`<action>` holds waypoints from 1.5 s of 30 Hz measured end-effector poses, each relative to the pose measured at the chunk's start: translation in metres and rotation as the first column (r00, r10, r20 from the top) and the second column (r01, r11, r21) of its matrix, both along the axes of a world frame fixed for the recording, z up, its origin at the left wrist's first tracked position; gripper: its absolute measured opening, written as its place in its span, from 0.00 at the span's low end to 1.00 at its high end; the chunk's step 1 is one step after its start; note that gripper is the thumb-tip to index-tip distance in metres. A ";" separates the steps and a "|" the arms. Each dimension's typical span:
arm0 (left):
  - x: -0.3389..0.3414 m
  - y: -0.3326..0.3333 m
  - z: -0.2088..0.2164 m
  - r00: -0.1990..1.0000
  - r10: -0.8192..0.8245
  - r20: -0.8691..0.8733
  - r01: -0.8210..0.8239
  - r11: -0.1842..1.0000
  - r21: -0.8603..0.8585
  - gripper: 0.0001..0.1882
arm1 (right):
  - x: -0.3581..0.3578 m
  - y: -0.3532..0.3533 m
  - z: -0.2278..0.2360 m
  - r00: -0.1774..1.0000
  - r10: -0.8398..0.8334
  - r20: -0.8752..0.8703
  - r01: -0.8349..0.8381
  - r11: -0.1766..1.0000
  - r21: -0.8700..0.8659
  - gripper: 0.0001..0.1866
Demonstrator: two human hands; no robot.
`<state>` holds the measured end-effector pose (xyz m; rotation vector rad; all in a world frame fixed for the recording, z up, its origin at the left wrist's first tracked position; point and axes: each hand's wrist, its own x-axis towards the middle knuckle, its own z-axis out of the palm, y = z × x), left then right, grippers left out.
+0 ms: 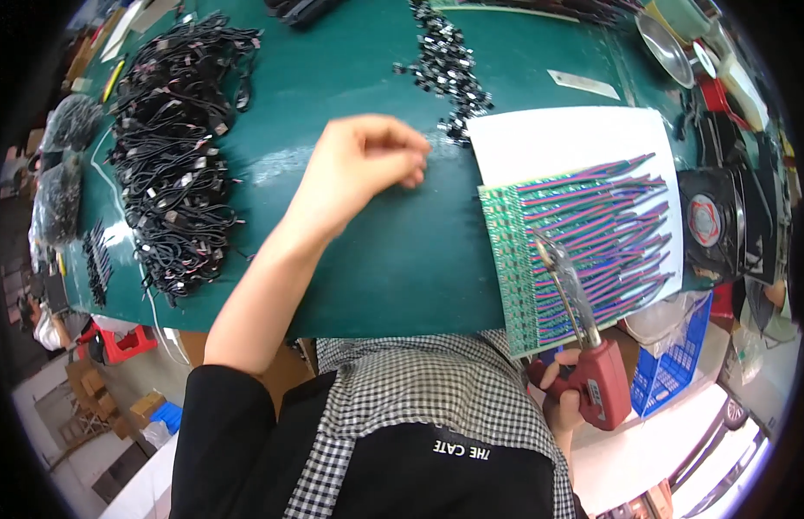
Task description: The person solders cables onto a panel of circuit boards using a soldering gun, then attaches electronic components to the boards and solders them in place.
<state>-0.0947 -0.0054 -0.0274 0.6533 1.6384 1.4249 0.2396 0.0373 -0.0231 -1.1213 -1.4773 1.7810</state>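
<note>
"Red soldering gun [605,385], lower right of the frame: who has it?"

"The right hand [564,402] does, fingers wrapped around its handle. Its metal tip points up and leftward, over the green circuit boards [510,259] right of centre. I can't tell whether the tip touches them."

"And the left hand [363,156]?"

"Upper centre, above the green table [402,285]. Its fingers are curled, with the thumb close to the fingertips, a narrow gap at most. They're blurred, so I can't tell whether anything is pinched there."

"Where are the boards from that hand?"

"Lower and to the right, well apart. Thin coloured wires [605,242] run rightward from them, partly over a white sheet [566,134]."

"What's nearest the left hand?"

"Small black parts [454,69], strewn at the upper centre, just up and right. Black cables [172,156] are heaped at the upper left."
</note>
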 end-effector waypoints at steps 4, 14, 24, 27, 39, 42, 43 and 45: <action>0.044 -0.011 0.006 0.963 -0.020 0.267 0.026 0.999 -0.019 0.05 | 0.003 -0.001 -0.002 1.000 0.025 0.007 -0.025 0.999 -0.037 0.32; 0.083 -0.004 0.005 0.964 0.034 0.264 -0.012 0.996 -0.083 0.05 | 0.010 0.002 -0.011 0.996 0.080 -0.036 -0.080 0.997 0.012 0.36; 0.092 0.004 0.006 0.946 0.161 0.283 -0.152 0.987 -0.053 0.12 | 0.014 0.008 -0.013 0.989 0.131 0.066 -0.136 0.987 0.081 0.28; 0.094 0.006 0.004 0.944 0.186 0.272 -0.176 0.982 -0.061 0.13 | 0.020 0.010 -0.020 0.985 0.163 0.060 -0.171 0.967 0.187 0.27; 0.096 0.007 0.000 0.949 0.204 0.241 -0.197 0.979 -0.050 0.13 | 0.058 0.004 -0.053 0.951 0.232 0.202 -0.294 0.880 0.373 0.37; 0.096 0.007 0.000 0.949 0.205 0.239 -0.199 0.979 -0.048 0.13 | 0.057 0.005 -0.052 0.948 0.245 0.202 -0.304 0.886 0.351 0.36; 0.096 0.007 0.000 0.950 0.205 0.237 -0.199 0.979 -0.048 0.13 | 0.056 0.006 -0.052 0.949 0.246 0.195 -0.302 0.884 0.356 0.36; 0.096 0.007 0.000 0.950 0.203 0.237 -0.197 0.979 -0.049 0.13 | 0.054 0.008 -0.051 0.951 0.246 0.189 -0.300 0.883 0.360 0.36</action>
